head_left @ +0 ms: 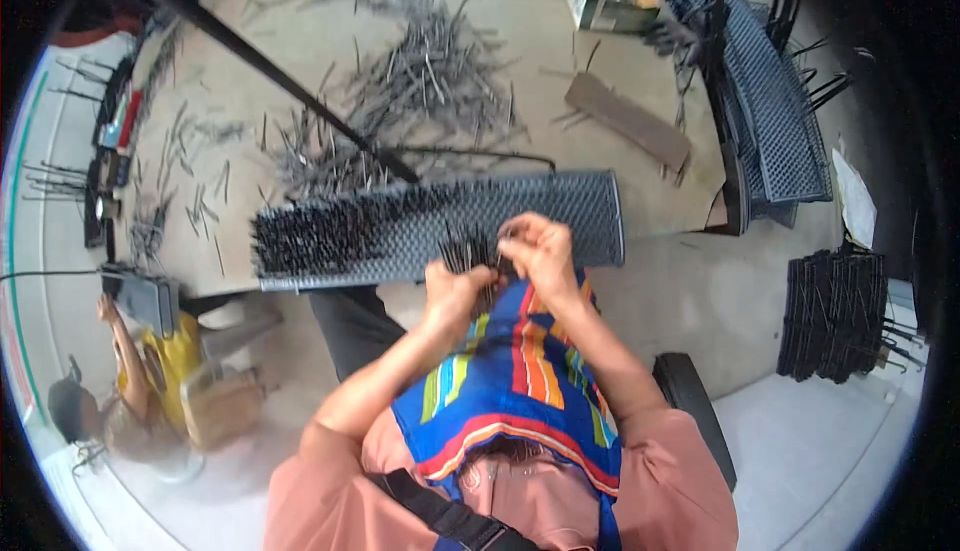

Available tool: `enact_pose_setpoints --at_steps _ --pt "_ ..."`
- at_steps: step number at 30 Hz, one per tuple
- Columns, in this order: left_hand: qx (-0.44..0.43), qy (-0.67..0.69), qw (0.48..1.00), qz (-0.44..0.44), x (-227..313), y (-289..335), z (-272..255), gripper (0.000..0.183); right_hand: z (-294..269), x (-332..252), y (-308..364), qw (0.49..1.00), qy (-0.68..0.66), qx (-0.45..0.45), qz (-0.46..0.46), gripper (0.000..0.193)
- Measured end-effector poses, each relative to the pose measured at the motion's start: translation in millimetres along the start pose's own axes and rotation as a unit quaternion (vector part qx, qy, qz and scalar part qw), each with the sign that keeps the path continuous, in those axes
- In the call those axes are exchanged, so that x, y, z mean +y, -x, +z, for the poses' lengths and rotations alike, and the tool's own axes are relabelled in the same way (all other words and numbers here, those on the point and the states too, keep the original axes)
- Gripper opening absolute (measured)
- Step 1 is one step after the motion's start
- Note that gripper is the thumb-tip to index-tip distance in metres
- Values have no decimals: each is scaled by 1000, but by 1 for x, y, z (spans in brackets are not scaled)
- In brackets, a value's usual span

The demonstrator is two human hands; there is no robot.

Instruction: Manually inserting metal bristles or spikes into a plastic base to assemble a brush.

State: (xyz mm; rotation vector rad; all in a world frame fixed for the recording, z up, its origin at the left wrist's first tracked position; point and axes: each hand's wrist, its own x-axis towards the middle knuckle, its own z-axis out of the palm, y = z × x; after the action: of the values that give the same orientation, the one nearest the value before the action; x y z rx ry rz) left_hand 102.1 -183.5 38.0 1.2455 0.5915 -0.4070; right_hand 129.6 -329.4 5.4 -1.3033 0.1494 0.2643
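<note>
The left hand (455, 291) is closed into a loose fist around a bundle of thin dark metal pins (470, 251), their tips fanning up above the knuckles. The right hand (540, 251) sits just beside it, fingers pinched together on what looks like 1 pin from that bundle, at the near edge of a long dark perforated panel (590, 213). This panel lies across the front of the counter (300, 41); its left part already bristles with upright pins (320, 236), while the right part shows bare, regular holes.

The pins look stiff, slim and light, probably smooth and a little slippery, so each is best pinched near the middle between thumb and fingertip; the ends may prick. The panel seems rigid, like moulded plastic or coated mesh, and would want a grip at both short ends.

More loose pins (430, 61) lie scattered in heaps over the pale counter, with a brown flat strip (630, 121) beyond. Similar panels (770, 111) are stacked on the right, and a dark stack (835, 316) stands on the floor
</note>
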Motion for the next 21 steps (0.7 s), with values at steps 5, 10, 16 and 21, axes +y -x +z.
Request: enact_pose_setpoints --at_steps 5,10,16,21 --pt "-9 11 998 -61 2 -2 -23 13 7 -7 -10 978 7 153 -138 15" --pt "-29 85 995 -50 -1 -1 -25 11 2 -6 -39 945 115 162 -259 13" --pt "-39 90 992 -76 -3 -5 -31 12 2 -11 -48 891 291 170 -304 11" --pt "-51 107 990 -76 1 -5 -30 9 -1 -6 -53 871 337 157 -323 7"
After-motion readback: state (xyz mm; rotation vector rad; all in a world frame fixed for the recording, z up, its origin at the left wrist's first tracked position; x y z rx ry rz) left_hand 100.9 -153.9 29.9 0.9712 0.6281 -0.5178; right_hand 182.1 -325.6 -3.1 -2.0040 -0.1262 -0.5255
